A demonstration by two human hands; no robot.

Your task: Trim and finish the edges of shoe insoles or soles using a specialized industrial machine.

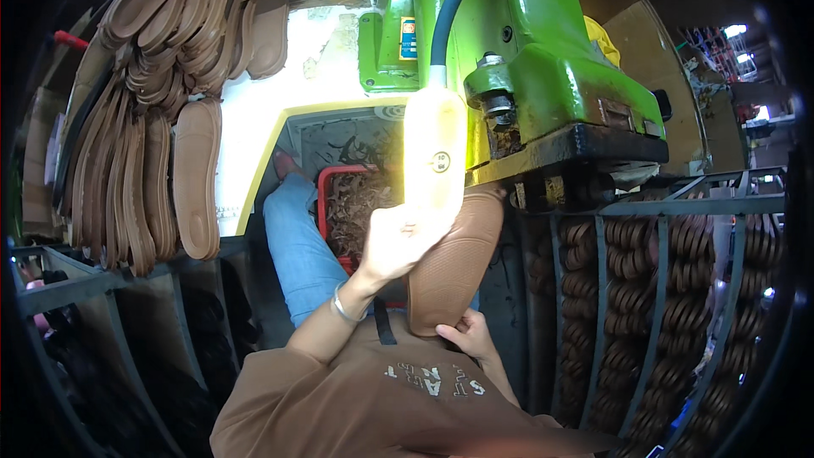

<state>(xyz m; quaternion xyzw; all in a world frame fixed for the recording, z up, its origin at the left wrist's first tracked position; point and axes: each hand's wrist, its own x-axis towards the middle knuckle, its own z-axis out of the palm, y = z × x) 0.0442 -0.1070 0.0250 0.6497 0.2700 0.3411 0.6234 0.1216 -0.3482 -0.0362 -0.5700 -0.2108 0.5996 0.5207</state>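
Note:
A brown shoe sole (pixel 458 267) with a textured face stands upright in front of my body, below a glowing work lamp (pixel 436 131). My right hand (pixel 471 336) grips its lower end, thumb on the near face and fingers behind. My left hand (pixel 398 242), with a bracelet at the wrist, is closed at the sole's upper left edge. Lamp glare washes out its fingertips. The sole's upper end sits beside the dark working head of a green machine (pixel 551 76); the lamp partly hides where they meet.
Stacks of brown soles (pixel 140 178) lie on the white table (pixel 242 140) at left. A red crate (pixel 324 195) of brown trimmings stands below the machine. Racks packed with brown soles (pixel 627 288) line the right side, and another metal rack (pixel 119 322) stands at left.

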